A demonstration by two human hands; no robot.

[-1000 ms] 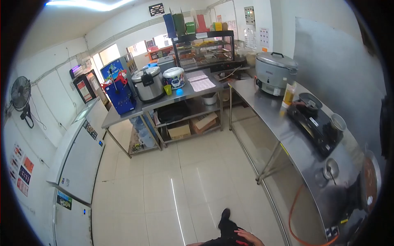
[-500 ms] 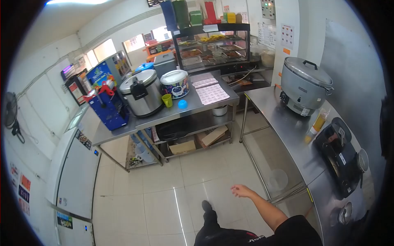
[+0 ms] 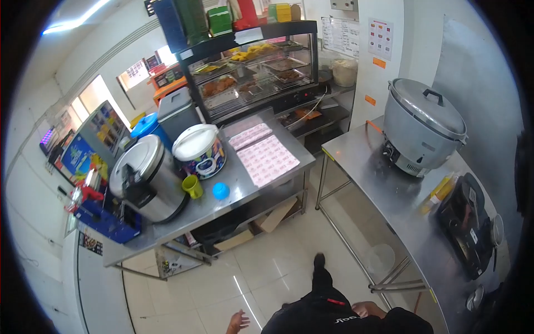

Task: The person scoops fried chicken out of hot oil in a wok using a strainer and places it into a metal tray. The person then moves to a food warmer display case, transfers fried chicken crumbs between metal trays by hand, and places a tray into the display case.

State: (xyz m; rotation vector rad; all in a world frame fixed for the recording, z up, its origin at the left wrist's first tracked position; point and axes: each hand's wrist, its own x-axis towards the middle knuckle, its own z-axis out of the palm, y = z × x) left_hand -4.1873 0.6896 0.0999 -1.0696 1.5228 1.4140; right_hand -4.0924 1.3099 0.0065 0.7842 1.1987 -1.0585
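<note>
My left hand [image 3: 238,323] hangs low at the bottom edge, above the tiled floor, with its fingers loosely apart and nothing in them. At my waist, beside the black shirt [image 3: 328,312], is my right hand [image 3: 366,309]. It looks empty with loosely bent fingers, though the sleeve and body partly cover it. Neither hand touches a table. Nearest to the right hand is the steel table [image 3: 384,211] on the right. Ahead, pink-printed wrapping paper [image 3: 270,158] lies flat on another steel table [image 3: 245,195].
A large rice cooker [image 3: 425,128] and a portable stove [image 3: 467,222] stand on the right table. On the front table are a steel warmer pot [image 3: 147,178], a patterned cooker [image 3: 200,153], a green cup [image 3: 192,187] and a blue bowl [image 3: 221,191]. Behind is a glass food display [image 3: 250,72].
My view has moved forward, so the front table and food display appear closer. My right hand has swung back to my waist, and my left hand has come into view.
</note>
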